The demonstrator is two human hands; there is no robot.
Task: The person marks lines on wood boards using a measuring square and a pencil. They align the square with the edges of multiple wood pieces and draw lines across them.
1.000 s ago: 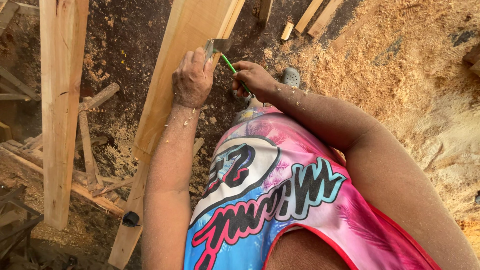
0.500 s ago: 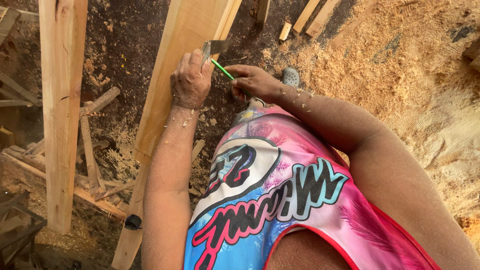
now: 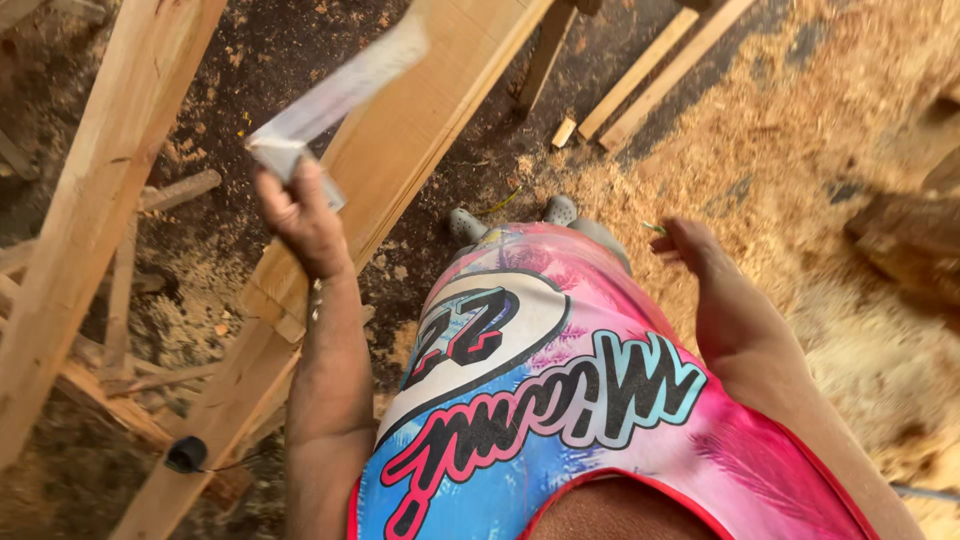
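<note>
My left hand (image 3: 300, 215) is raised over a long pale wooden plank (image 3: 440, 110) and grips a metal square (image 3: 335, 85), which is blurred and lifted off the wood. My right hand (image 3: 690, 250) has swung out to the right, away from the plank, above the sawdust. A short bit of a green pencil (image 3: 652, 228) sticks out of its closed fingers. My pink and blue printed shirt (image 3: 540, 380) fills the lower middle of the view.
A second thick plank (image 3: 100, 200) leans at the left over scrap sticks (image 3: 150, 380). Narrow wood strips (image 3: 650, 70) lie at the top. Sawdust (image 3: 850, 300) piles up at the right. A small black object (image 3: 185, 452) sits by the plank's lower end. My grey shoes (image 3: 465, 225) stand on dark ground.
My left hand lifted the square off the plank's edge and up to the left. My right hand left the plank with the pencil and moved right. The view tilted.
</note>
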